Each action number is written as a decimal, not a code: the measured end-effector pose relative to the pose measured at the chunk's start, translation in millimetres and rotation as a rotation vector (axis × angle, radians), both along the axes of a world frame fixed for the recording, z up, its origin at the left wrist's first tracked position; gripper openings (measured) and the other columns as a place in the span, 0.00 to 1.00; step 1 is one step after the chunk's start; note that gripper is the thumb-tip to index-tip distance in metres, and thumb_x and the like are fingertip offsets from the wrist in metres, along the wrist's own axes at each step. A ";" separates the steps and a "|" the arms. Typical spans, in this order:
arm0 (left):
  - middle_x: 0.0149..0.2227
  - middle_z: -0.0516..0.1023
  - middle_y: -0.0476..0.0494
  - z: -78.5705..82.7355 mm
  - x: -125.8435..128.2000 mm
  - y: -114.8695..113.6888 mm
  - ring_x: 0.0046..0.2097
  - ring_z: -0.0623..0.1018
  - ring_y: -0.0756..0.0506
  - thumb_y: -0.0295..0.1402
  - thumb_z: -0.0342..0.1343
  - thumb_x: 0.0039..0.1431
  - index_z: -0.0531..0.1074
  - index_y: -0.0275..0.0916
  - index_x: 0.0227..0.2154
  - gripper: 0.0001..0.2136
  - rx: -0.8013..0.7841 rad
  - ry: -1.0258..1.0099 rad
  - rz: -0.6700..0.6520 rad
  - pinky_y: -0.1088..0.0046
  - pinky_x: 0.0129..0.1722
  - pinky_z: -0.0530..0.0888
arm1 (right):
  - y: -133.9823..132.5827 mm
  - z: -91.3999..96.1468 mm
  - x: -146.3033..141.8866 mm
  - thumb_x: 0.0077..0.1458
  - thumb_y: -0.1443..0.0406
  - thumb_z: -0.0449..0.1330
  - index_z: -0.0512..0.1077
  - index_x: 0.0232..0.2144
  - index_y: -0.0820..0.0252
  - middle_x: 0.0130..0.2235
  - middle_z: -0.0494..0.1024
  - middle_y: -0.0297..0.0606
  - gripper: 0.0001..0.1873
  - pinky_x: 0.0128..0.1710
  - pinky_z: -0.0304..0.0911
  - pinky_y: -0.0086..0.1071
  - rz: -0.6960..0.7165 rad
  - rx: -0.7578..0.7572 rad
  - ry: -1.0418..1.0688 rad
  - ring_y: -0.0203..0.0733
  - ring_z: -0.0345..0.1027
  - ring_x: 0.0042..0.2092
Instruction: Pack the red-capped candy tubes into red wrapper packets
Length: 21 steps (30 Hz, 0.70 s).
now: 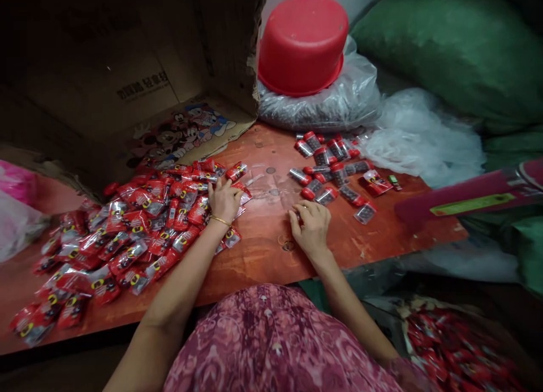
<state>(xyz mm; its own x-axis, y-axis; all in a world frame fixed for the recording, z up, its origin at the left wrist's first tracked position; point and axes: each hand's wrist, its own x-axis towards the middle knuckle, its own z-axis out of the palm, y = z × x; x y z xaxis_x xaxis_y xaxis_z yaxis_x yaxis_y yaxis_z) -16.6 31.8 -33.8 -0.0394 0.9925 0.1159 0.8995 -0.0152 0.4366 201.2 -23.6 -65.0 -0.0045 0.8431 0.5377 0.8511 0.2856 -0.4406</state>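
"Packets (139, 202), red: heaped on the counter's (258, 262) left side, reaching its near edge. Hazard?"

"Likely spillage over that edge, should you push the heap nearward."

"Hands?"

"Your left hand (223, 202): palm down, fingers spread over packets. Your right hand (311, 225): curled, near red-capped tubes (323, 156); whether pinching, I cannot tell."

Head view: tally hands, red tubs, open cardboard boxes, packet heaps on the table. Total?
Left hand and right hand: 2
Red tub: 1
Open cardboard box: 1
Heap of red packets: 1 (packets overlap too much to count singly)
Total: 5
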 end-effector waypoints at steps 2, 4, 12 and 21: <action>0.51 0.72 0.40 8.4 3.5 -7.7 0.58 0.63 0.32 0.37 0.51 0.55 0.79 0.43 0.30 0.11 0.049 -0.033 0.008 0.47 0.56 0.52 | 1.2 8.7 -11.7 0.55 0.60 0.55 0.73 0.35 0.59 0.39 0.76 0.44 0.11 0.47 0.57 0.44 0.039 -0.035 0.170 0.48 0.65 0.44; 0.53 0.71 0.40 17.7 9.1 -16.8 0.59 0.63 0.33 0.38 0.52 0.55 0.78 0.43 0.33 0.11 0.119 -0.069 0.013 0.47 0.56 0.52 | 6.7 17.2 -29.9 0.56 0.56 0.52 0.73 0.36 0.59 0.38 0.76 0.42 0.15 0.43 0.61 0.40 0.147 -0.172 0.453 0.44 0.67 0.41; 0.51 0.72 0.38 34.8 23.6 -46.4 0.55 0.68 0.38 0.41 0.55 0.52 0.74 0.40 0.41 0.15 0.219 -0.447 0.073 0.57 0.56 0.60 | 29.6 33.3 -77.9 0.52 0.53 0.53 0.67 0.22 0.60 0.22 0.67 0.31 0.18 0.26 0.57 0.27 0.351 -0.420 0.998 0.32 0.59 0.25; 0.24 0.73 0.52 47.3 46.6 -70.3 0.27 0.73 0.52 0.48 0.66 0.32 0.71 0.36 0.27 0.23 -0.383 -1.495 0.282 0.77 0.31 0.71 | 9.8 26.8 -70.7 0.59 0.61 0.48 0.65 0.23 0.59 0.23 0.66 0.32 0.15 0.27 0.56 0.27 0.228 -0.081 0.643 0.32 0.59 0.26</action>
